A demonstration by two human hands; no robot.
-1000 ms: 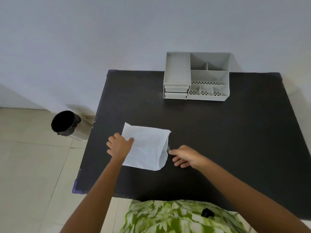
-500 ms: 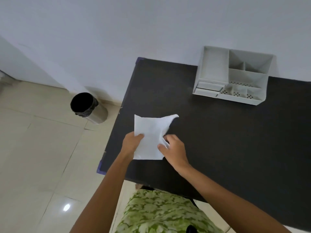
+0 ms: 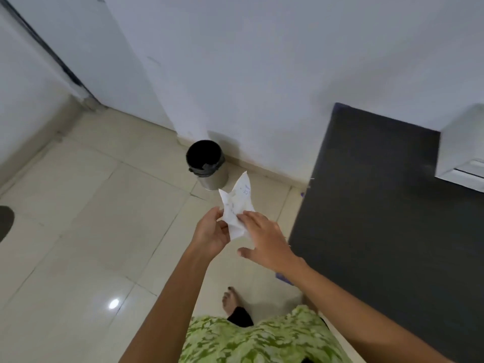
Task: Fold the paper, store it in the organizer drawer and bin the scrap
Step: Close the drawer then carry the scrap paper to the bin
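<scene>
A crumpled white paper (image 3: 237, 203) with faint writing is held up over the floor, left of the black table (image 3: 379, 205). My left hand (image 3: 210, 233) grips its lower left part. My right hand (image 3: 264, 241) presses on its lower right side with fingers spread. The bin (image 3: 207, 165), a metal cylinder with a black liner, stands on the floor against the wall, just beyond the paper. The white organizer (image 3: 462, 155) shows only partly at the right edge, on the table's far side.
Cream floor tiles (image 3: 91, 218) spread to the left and below. A white wall runs behind the bin and table. My bare foot (image 3: 230, 301) and green patterned clothing (image 3: 256, 339) are at the bottom. A dark object (image 3: 5, 222) sits at the left edge.
Both hands lifted the paper off the table and carried it left over the floor, crumpling it. The view swung left toward the bin, pushing the organizer to the right edge.
</scene>
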